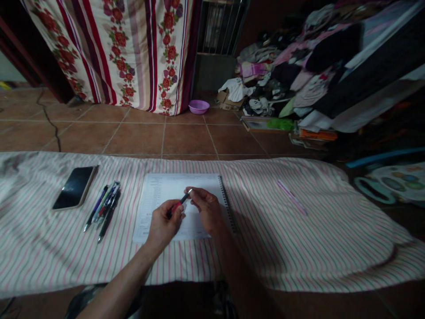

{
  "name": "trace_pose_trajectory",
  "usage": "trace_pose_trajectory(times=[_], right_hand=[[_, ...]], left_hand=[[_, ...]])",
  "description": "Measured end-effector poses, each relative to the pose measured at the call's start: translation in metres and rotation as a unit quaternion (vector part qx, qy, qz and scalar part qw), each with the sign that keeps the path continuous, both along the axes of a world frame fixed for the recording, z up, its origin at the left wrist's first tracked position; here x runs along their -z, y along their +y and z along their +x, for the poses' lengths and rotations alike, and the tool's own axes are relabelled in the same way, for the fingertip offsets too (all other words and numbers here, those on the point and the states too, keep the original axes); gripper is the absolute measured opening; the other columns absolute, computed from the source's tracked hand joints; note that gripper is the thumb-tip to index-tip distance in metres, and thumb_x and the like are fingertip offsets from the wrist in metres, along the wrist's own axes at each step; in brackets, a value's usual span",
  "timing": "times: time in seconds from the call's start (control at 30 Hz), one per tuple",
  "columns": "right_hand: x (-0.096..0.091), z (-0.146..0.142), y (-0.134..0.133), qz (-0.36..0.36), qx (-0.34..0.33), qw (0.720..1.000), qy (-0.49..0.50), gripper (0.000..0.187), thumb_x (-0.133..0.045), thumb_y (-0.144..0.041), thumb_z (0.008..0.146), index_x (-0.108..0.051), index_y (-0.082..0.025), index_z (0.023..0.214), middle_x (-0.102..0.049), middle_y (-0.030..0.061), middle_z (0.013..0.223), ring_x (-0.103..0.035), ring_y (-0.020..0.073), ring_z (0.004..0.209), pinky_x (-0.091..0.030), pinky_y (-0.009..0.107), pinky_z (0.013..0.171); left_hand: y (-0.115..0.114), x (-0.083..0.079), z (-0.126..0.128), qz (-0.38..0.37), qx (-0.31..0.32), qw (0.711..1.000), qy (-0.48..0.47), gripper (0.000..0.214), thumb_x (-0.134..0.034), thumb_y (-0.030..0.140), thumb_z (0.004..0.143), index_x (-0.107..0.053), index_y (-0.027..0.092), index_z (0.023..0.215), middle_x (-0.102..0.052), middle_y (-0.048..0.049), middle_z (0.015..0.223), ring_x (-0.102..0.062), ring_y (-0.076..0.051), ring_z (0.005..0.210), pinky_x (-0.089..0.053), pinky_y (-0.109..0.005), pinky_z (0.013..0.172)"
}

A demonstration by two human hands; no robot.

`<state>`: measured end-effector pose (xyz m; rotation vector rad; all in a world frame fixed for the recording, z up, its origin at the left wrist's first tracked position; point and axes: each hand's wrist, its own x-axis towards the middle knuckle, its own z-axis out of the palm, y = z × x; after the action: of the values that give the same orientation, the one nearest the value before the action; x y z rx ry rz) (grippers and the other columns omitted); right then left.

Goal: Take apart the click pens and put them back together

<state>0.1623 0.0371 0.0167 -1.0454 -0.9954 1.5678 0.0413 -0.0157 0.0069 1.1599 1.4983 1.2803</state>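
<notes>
A red and black pen (179, 204) is held between both hands over a spiral notebook (156, 195) that lies on a striped cloth (299, 248). My left hand (164, 226) is closed round the pen's red lower part. My right hand (207, 208) pinches its upper black end with thumb and forefinger. A printed sheet lies on the notebook's open page, partly hidden by the hands.
Several pens (104, 208) lie left of the notebook, beside a dark phone (73, 187). A pink pen (292, 197) rests to the right. Beyond the cloth are brown floor tiles, a purple bowl (198, 106), a floral curtain (133, 48) and a pile of clothes (299, 75).
</notes>
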Motion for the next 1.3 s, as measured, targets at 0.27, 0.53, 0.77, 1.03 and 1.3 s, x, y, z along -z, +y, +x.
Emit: trace_pose_trajectory(times=[0.27,0.53,0.77,1.03,1.3], right_hand=[[-0.001,-0.001,0.000,0.036,0.020,0.998,-0.036,0.020,-0.068,-0.036,0.067,-0.072,-0.022,0.081,-0.070,0.0024,0.082,-0.056,0.0144,0.071,-0.043,0.028,0.068],[-0.003,-0.001,-0.002,0.028,0.014,0.999,-0.029,0.023,-0.067,-0.037,0.069,-0.072,-0.022,0.085,-0.071,0.0032,0.086,-0.057,0.0148,0.074,-0.044,0.028,0.068],[-0.006,-0.001,-0.003,0.039,0.019,0.998,-0.044,0.022,-0.067,-0.037,0.068,-0.071,-0.020,0.081,-0.070,0.0031,0.082,-0.056,0.0141,0.070,-0.044,0.028,0.067],[-0.001,-0.002,-0.004,0.022,-0.004,1.000,-0.005,0.026,-0.067,-0.039,0.069,-0.070,-0.022,0.088,-0.070,0.0043,0.089,-0.060,0.0157,0.076,-0.045,0.027,0.067],[-0.003,-0.002,-0.004,0.025,-0.036,0.999,-0.004,0.025,-0.067,-0.034,0.069,-0.070,-0.023,0.092,-0.071,0.0038,0.088,-0.057,0.0119,0.067,-0.043,0.026,0.064]], left_hand=[[-0.001,-0.007,-0.002,0.025,-0.021,0.994,0.104,0.019,-0.056,0.032,0.077,-0.065,0.016,0.084,-0.066,-0.0016,0.065,-0.061,-0.014,0.057,-0.048,-0.024,0.055],[-0.001,-0.005,-0.003,0.044,-0.024,0.983,0.177,0.020,-0.052,0.031,0.080,-0.064,0.017,0.086,-0.066,-0.0022,0.069,-0.062,-0.016,0.064,-0.048,-0.026,0.061],[-0.002,-0.005,-0.002,0.037,-0.022,0.986,0.163,0.019,-0.053,0.031,0.079,-0.065,0.017,0.084,-0.066,-0.0020,0.067,-0.060,-0.015,0.060,-0.047,-0.025,0.056],[0.000,-0.002,-0.001,0.017,-0.008,0.999,0.042,0.020,-0.056,0.033,0.076,-0.065,0.016,0.084,-0.064,-0.0005,0.065,-0.059,-0.012,0.056,-0.048,-0.023,0.053],[0.002,0.005,-0.001,-0.023,0.038,0.994,-0.097,0.031,-0.057,0.041,0.077,-0.063,0.012,0.086,-0.058,0.0001,0.057,-0.052,-0.009,0.048,-0.041,-0.021,0.047]])
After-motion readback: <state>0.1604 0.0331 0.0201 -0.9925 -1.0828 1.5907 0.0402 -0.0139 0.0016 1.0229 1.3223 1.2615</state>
